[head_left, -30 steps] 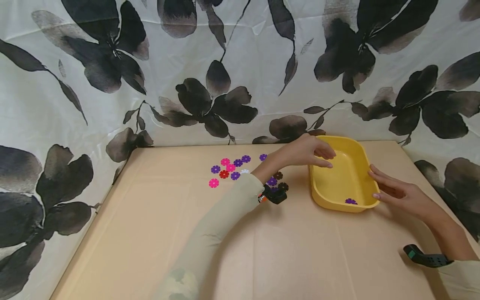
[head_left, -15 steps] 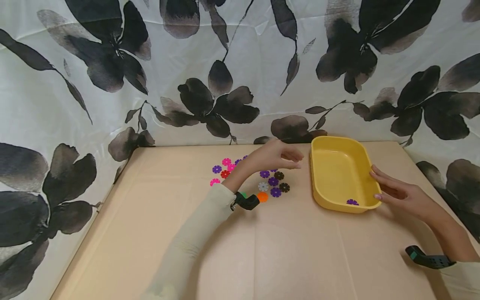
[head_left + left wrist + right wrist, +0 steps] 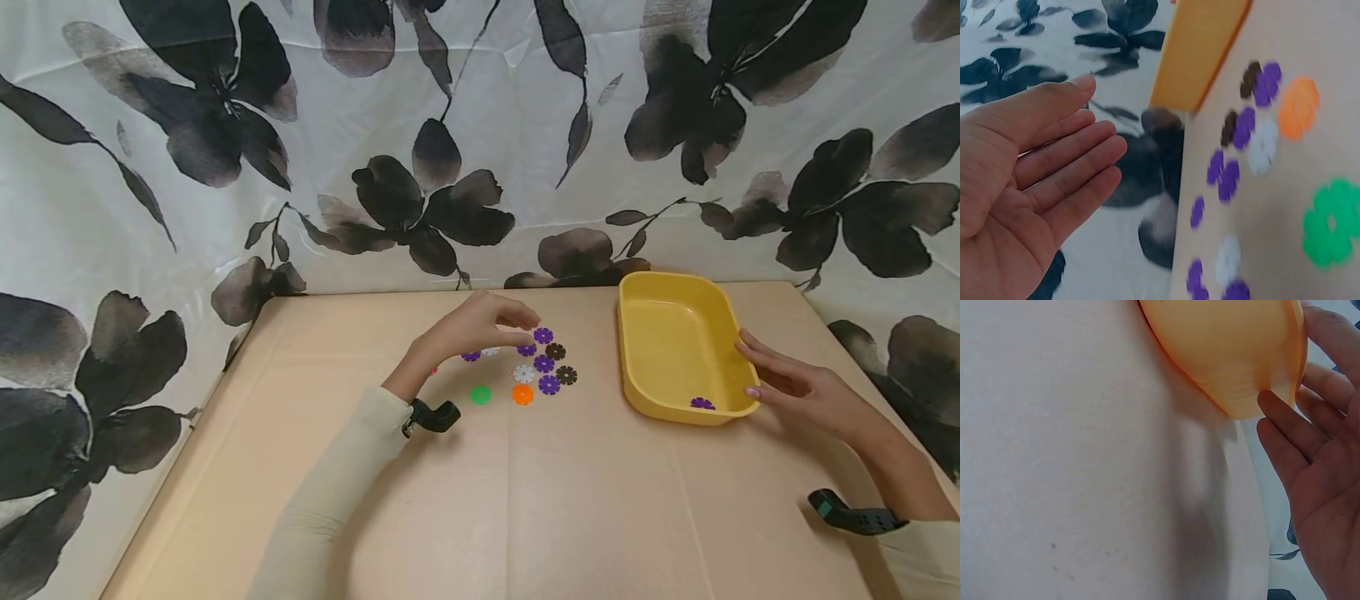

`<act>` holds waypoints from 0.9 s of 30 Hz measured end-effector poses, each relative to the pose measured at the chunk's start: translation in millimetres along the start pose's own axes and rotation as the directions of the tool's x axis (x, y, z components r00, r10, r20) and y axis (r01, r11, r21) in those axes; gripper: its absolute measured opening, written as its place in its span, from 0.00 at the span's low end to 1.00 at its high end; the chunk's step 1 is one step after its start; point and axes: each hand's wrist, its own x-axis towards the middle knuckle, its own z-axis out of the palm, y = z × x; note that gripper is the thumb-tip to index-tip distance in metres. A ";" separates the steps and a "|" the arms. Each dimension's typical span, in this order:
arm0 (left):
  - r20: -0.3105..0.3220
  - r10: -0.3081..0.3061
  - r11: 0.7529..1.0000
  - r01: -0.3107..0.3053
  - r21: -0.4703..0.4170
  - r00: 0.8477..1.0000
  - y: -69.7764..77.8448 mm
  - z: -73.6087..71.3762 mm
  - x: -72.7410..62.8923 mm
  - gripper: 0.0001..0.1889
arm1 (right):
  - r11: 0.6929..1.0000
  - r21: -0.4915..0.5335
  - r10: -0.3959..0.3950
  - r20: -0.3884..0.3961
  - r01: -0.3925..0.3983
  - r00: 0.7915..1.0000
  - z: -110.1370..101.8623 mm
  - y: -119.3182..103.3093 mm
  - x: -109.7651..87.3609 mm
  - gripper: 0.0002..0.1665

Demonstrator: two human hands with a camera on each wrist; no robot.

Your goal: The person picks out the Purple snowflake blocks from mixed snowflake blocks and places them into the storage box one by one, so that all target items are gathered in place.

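Note:
My left hand (image 3: 476,323) hovers over the flower-shaped discs, empty, its fingers loosely extended and thumb apart in the left wrist view (image 3: 1054,169). Purple discs (image 3: 543,363) lie just right of its fingertips, with dark brown discs (image 3: 566,375) beside them. A white disc (image 3: 523,373), an orange disc (image 3: 522,394) and a green disc (image 3: 481,394) are nearer me. My right hand (image 3: 798,385) rests fingers and thumb along the right side of a yellow tray (image 3: 678,412). One purple disc (image 3: 702,403) lies inside that tray. The left hand covers most of the discs at the left.
The beige tabletop (image 3: 585,500) extends in front of both arms. Behind it hangs a white cloth with dark flowers (image 3: 480,83), close to the tray's far end. Each wrist wears a black band, the left one (image 3: 433,416) beside the discs.
My left hand has moved left, from over the yellow tray to over the discs, uncovering the orange and green ones. The right hand and tray stay in place.

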 end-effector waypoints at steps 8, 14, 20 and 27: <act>-0.075 -0.106 0.994 0.107 0.007 0.991 -32.3 -14.1 -35.1 0.19 | 1.000 -0.004 -0.005 0.006 0.005 1.000 -0.9 0.5 2.2 0.42; -0.123 -0.201 0.979 0.202 -0.006 0.972 -52.7 -26.4 -59.1 0.19 | 1.000 -0.013 0.003 0.000 -0.003 1.000 -2.2 -0.5 3.6 0.42; -0.156 -0.253 0.967 0.255 -0.007 0.955 -67.5 -39.2 -76.9 0.19 | 1.000 -0.019 0.002 -0.003 -0.003 1.000 -3.0 0.8 3.2 0.42; -0.166 -0.286 0.958 0.288 -0.012 0.944 -89.2 -45.0 -89.9 0.19 | 1.000 -0.011 -0.001 -0.002 0.001 1.000 -2.1 1.6 2.8 0.42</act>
